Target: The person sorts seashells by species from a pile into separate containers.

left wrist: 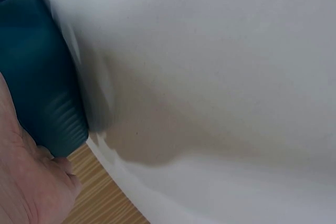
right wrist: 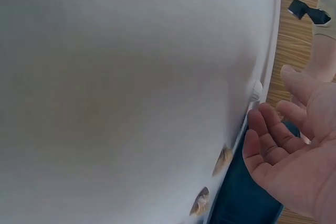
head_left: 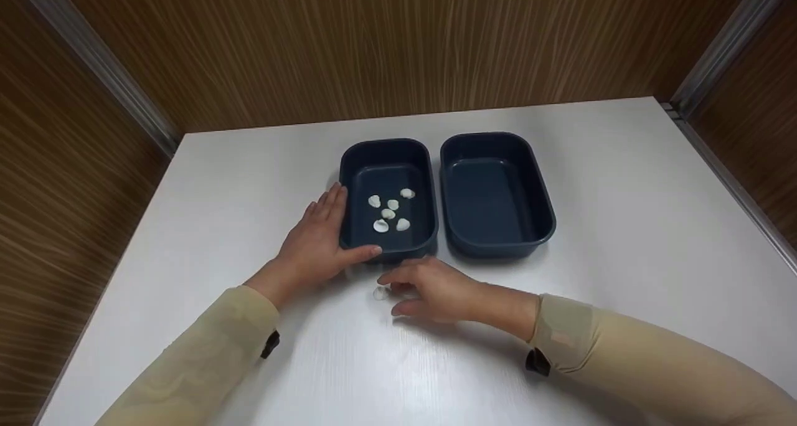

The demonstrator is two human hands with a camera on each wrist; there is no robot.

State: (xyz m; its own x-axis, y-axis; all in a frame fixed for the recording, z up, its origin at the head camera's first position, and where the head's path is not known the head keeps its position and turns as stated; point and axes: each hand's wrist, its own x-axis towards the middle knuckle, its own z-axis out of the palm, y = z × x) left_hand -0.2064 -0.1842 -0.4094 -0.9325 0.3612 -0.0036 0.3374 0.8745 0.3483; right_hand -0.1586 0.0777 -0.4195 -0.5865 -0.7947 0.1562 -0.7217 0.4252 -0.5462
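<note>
My left hand (head_left: 315,238) lies along the left side of a dark blue bin (head_left: 434,220), fingers straight against its wall and thumb on the front rim. Inside that bin are several small white seashells (head_left: 388,214). In front of it, my right hand (head_left: 442,291) hovers low over the table, thumb and fingers apart with nothing held. A pale seashell (head_left: 381,293) lies on the table just left of its fingertips. The right wrist view shows the shell (right wrist: 256,91) apart from the fingers, plus two brownish shells (right wrist: 223,161) near the bin; the hand seems to hide these in the head view.
A second dark blue bin (head_left: 489,250), with no shells seen in it, stands close to the right of the first. Both stand on a white table (head_left: 261,164). Brown wood-grain panels (head_left: 373,46) rise behind and at both sides.
</note>
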